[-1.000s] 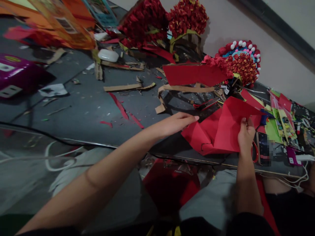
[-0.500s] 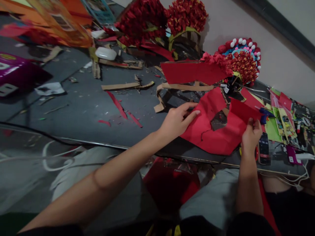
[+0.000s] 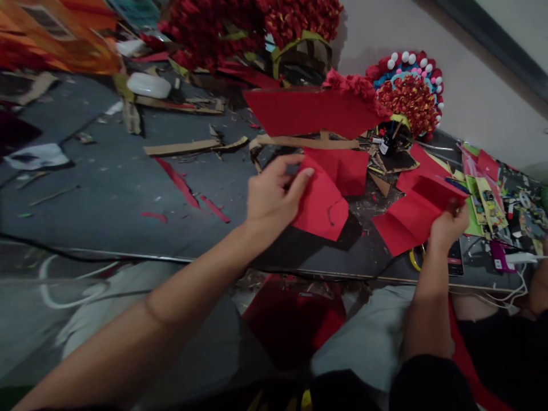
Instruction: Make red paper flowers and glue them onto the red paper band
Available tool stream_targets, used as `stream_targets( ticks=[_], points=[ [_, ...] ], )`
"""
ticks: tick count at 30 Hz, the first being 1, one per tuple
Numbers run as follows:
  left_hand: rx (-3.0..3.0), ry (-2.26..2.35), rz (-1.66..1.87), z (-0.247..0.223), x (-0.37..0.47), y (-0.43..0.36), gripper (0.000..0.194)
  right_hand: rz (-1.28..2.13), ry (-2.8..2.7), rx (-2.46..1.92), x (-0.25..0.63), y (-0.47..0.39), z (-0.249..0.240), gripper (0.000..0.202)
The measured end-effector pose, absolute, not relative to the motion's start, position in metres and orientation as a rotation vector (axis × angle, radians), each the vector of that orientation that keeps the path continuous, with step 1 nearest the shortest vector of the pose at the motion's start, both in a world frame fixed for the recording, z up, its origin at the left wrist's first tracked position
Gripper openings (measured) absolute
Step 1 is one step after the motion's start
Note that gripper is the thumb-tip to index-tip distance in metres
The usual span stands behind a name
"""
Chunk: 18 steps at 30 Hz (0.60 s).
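Note:
My left hand [image 3: 272, 194] grips a creased piece of red paper [image 3: 321, 197] between thumb and fingers. A short dark curved mark shows near the lower edge of that piece. My right hand [image 3: 447, 228] pinches another folded piece of red paper [image 3: 405, 220], held off to the right. A gap separates the two pieces, and the dark tabletop shows through it. Beneath the right-hand piece, the yellow handle of a tool [image 3: 415, 258] peeks out beside a phone [image 3: 456, 260], partly covered by my wrist.
Cardboard strips [image 3: 184, 147] and red scraps [image 3: 177, 182] litter the dark table [image 3: 98, 200]. Behind lie a red panel [image 3: 308, 111], a small black bottle [image 3: 389, 142], a white case [image 3: 149, 85] and red ruffled pieces [image 3: 303, 23]. Another person's arm [image 3: 539, 288] shows at far right.
The single red sheet with a hole in it is now in two pieces, one in each hand. My left hand has moved left and my right hand slightly right.

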<state>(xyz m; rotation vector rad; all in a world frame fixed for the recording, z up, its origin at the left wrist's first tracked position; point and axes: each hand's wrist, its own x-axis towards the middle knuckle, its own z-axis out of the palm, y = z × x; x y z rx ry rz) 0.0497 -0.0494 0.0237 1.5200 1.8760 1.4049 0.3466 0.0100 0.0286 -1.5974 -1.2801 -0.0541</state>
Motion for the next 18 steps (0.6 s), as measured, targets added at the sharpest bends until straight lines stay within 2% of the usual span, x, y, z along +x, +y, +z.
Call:
stream_targets(
  ticks=[4, 8, 11, 16, 18],
  points=[
    [1.628, 2.0, 1.066, 0.022, 0.035, -0.044, 0.029, -0.046, -1.21, -1.626, 0.362, 0.013, 0.026, 0.034],
    [1.74, 2.068, 0.749, 0.014, 0.036, -0.041, 0.038, 0.118, -1.252, -1.561, 0.351, 0.011, 0.023, 0.031],
    [1.861, 2.096, 0.887, 0.015, 0.039, -0.041, 0.042, 0.292, -1.256, -1.499, 0.338, 0.005, 0.027, 0.034],
    [2.085, 1.853, 1.311, 0.022, 0.045, -0.05, 0.027, 0.611, -1.297, -1.505, 0.316, -0.012, 0.034, 0.04],
    [2.169, 1.727, 1.379, 0.023, 0.047, -0.055, 0.028, 0.823, -1.31, -1.517, 0.305, -0.02, 0.034, 0.038]
  ],
)
